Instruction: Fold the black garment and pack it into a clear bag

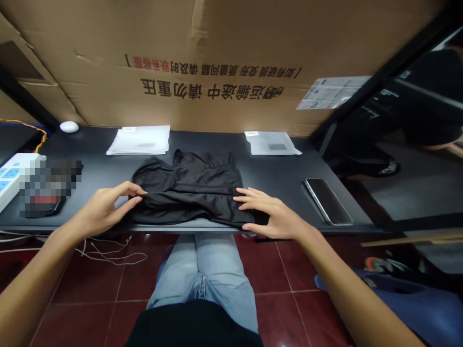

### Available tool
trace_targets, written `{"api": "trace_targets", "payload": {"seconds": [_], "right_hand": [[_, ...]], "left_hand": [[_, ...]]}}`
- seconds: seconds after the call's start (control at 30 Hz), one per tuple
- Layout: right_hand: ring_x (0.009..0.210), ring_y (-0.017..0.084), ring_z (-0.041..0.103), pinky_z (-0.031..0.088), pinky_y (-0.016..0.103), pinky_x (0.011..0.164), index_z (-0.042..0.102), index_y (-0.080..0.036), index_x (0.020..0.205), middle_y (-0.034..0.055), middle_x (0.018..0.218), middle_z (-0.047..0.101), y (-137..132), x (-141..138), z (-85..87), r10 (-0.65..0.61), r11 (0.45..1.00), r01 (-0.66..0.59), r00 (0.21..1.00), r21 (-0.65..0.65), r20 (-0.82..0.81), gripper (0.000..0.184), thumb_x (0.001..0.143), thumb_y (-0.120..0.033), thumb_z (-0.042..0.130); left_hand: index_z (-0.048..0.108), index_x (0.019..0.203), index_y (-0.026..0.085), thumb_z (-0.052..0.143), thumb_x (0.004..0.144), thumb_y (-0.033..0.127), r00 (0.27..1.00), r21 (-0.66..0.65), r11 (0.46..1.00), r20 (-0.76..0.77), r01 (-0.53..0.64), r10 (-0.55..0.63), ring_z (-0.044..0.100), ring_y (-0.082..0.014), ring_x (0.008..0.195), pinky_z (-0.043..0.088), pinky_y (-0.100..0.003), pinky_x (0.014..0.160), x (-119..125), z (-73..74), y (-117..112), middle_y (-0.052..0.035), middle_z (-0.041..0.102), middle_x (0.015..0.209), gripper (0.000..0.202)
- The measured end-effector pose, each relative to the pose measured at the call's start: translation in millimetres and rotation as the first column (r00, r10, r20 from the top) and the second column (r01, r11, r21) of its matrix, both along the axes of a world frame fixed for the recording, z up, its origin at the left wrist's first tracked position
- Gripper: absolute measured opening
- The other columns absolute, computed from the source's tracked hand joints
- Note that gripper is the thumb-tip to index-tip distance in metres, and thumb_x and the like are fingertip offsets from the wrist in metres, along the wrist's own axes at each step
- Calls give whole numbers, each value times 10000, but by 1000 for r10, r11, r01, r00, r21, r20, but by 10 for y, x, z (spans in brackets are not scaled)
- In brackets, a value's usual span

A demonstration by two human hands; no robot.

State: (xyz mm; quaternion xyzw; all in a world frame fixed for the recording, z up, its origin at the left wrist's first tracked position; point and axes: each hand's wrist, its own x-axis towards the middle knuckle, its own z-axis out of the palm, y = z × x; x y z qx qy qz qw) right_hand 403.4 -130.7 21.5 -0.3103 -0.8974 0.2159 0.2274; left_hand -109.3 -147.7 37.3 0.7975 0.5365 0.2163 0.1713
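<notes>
A black cloth garment (202,185) lies spread and wrinkled on the dark tabletop, close to its front edge. My left hand (110,205) pinches the garment's left side between thumb and fingers. On the other side my right hand (269,212) rests with fingers spread, its fingertips touching the cloth's right edge. A fold runs across the garment from side to side between both hands. What kind of garment it is, I cannot tell.
Behind the table (282,178) stands a large cardboard box (217,43). White packets lie at the back left (141,140) and back right (273,143). A phone (328,201) lies to the right; a power strip (14,176) and a white mouse-like object (69,126) are on the left. Someone in dark clothing is at right.
</notes>
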Motion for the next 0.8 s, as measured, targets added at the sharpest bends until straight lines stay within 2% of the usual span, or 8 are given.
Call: {"api": "trace_targets", "payload": {"seconds": [0.13, 0.23, 0.3, 0.4, 0.5, 0.6, 0.7, 0.8], "right_hand": [[1556, 343, 557, 445, 650, 1319, 781, -304, 1250, 56, 1480, 753, -29, -16, -44, -22, 999, 22, 1000, 39, 14, 222, 1040, -335, 714], [1494, 314, 629, 479, 622, 1302, 790, -312, 1162, 31, 1418, 789, -17, -44, -92, -55, 996, 57, 998, 63, -33, 187, 1076, -280, 627], [1416, 304, 697, 506, 599, 1282, 790, -317, 1129, 27, 1399, 797, 2, -80, -101, -121, 991, 125, 990, 57, -71, 201, 1090, -295, 595], [1280, 315, 767, 576, 556, 1189, 787, -318, 1180, 43, 1313, 827, 54, -147, -62, -301, 953, 303, 948, 6, -108, 243, 1100, -395, 571], [930, 284, 786, 638, 435, 898, 767, -275, 1038, 47, 972, 821, 131, -201, 0, -477, 879, 472, 871, -71, -117, 328, 1085, -537, 575], [646, 193, 588, 499, 324, 631, 650, -250, 839, -5, 706, 625, 212, -235, 33, -562, 826, 542, 816, -155, -138, 463, 1058, -649, 571], [611, 165, 464, 381, 300, 572, 568, -249, 792, -27, 669, 509, 291, -273, 38, -584, 810, 554, 793, -192, -174, 503, 1045, -684, 566], [589, 156, 412, 327, 293, 560, 507, -254, 762, -38, 633, 454, 395, -339, 46, -620, 783, 590, 766, -195, -170, 520, 1029, -696, 568]], "left_hand": [[788, 1193, 281, 654, 1045, 514, 985, -2, 985, 34, 170, -170, 766, -268, 1192, 630, -386, 1023, 9, -7, 14, -74, 807, 1295, 307], [776, 1118, 276, 658, 1041, 466, 982, 5, 985, 75, 171, -171, 751, -270, 1239, 569, -425, 1143, -25, -16, 23, -70, 794, 1325, 237], [743, 1162, 277, 659, 1033, 481, 991, -30, 996, 110, 84, -80, 769, -261, 1175, 594, -398, 1074, -55, -30, 40, -61, 802, 1297, 256], [685, 1181, 265, 630, 1029, 538, 990, -67, 996, 125, -54, 62, 764, -226, 944, 603, -335, 870, -70, -43, 91, -33, 813, 1071, 317], [632, 1150, 254, 599, 1034, 567, 988, -33, 991, 81, -126, 129, 663, -184, 743, 520, -294, 730, -19, -20, 146, 7, 740, 859, 336], [601, 1175, 258, 551, 1057, 559, 983, -10, 985, 50, -174, 174, 511, -153, 598, 418, -284, 631, 68, 22, 173, 41, 670, 759, 327], [582, 1193, 263, 521, 1072, 544, 976, -17, 977, 36, -214, 214, 405, -149, 549, 353, -283, 594, 148, 54, 214, 62, 606, 680, 312], [576, 1215, 258, 492, 1079, 517, 967, -9, 967, -2, -254, 254, 448, -162, 546, 363, -291, 613, 216, 60, 325, 50, 622, 679, 305]]}}
